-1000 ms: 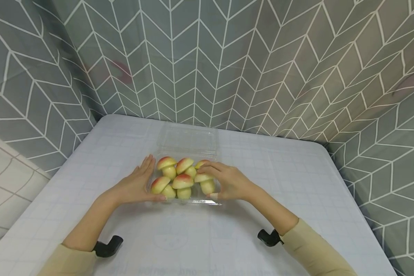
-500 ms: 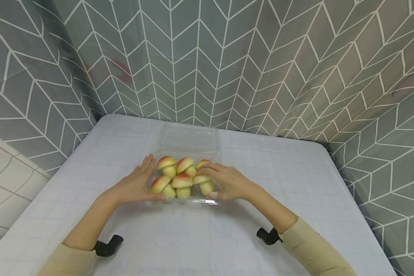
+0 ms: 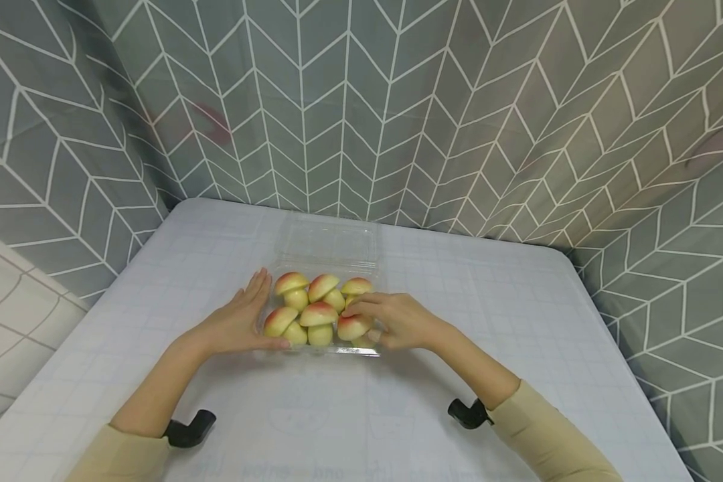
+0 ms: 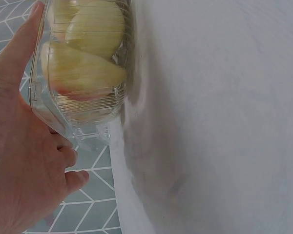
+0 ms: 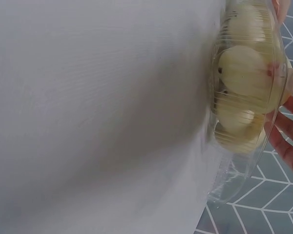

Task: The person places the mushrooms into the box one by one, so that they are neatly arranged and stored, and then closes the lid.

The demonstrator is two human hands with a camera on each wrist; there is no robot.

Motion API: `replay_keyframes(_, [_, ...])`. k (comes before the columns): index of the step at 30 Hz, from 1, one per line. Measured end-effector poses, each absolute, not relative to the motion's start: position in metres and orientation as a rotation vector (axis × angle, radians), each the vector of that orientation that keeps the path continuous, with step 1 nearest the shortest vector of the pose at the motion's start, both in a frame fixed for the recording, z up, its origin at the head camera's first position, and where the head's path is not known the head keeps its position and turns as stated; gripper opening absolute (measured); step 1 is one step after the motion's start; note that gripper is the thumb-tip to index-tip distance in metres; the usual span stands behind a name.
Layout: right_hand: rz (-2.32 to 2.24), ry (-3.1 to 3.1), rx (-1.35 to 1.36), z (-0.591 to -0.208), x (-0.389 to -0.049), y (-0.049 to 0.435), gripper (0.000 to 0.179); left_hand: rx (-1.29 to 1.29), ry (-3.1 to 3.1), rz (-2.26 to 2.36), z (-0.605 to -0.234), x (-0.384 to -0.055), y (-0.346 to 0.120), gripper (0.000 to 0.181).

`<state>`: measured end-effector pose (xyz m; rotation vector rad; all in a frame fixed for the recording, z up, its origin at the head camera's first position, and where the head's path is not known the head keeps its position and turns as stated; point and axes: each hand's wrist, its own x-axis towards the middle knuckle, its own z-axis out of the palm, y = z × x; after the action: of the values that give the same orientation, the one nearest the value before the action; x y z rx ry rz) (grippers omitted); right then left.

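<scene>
A clear plastic clamshell box [image 3: 361, 351] lies on the table with its lid [image 3: 330, 242] folded back. In it sit several yellow mushrooms with red-tinged caps, such as the front middle mushroom [image 3: 319, 314]; whether they are real cannot be told. My left hand [image 3: 235, 325] rests along the box's left side, fingers extended and thumb at the front edge. The left wrist view shows this hand [image 4: 29, 161] beside the ribbed wall. My right hand [image 3: 406, 323] grips the front right mushroom [image 3: 353, 327] between thumb and fingers, partly hiding it. In the right wrist view its fingers [image 5: 285, 139] reach over the rim.
A white patterned cloth [image 3: 313, 408] covers the table. A grey curtain [image 3: 361, 120] with white chevron lines hangs behind it and on both sides. Black wrist mounts [image 3: 189, 428] show at both sleeves.
My right hand has shifted a little toward me and lower over the front right mushroom. That mushroom's red cap has tipped forward, and the back right mushroom shows more. My left hand stays put.
</scene>
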<state>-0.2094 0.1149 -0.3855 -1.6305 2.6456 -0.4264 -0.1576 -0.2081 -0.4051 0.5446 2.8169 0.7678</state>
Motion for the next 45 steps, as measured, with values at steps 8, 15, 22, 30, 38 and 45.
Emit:
replay_keyframes(8, [-0.445,2.672,-1.566,-0.382,-0.209,0.116,0.05,0.546,2.818,0.767,-0.406,-0.159,-0.208,0.13])
replay_keyframes(15, [-0.58,2.706,-1.484,-0.377,-0.212,0.124,0.062,0.541,2.818,0.765,-0.405,-0.158,-0.208,0.13])
replay_keyframes(22, [-0.771,2.693,-1.43,-0.374,-0.222,0.14,0.072,0.538,2.81,0.783,-0.406,-0.158,-0.208,0.129])
replay_keyframes(30, [-0.896,2.773,-1.345,-0.373,-0.238,0.159,0.074,0.54,2.816,0.777,-0.407,-0.157,-0.209,0.129])
replay_keyframes(38, [-0.953,2.844,-1.331,-0.378,-0.252,0.17,0.075,0.531,2.812,0.784,-0.406,-0.157,-0.21,0.129])
replay_keyframes(45, [-0.984,2.862,-1.309,-0.383,-0.263,0.171,0.075,0.535,2.809,0.785,-0.406,-0.156,-0.209,0.13])
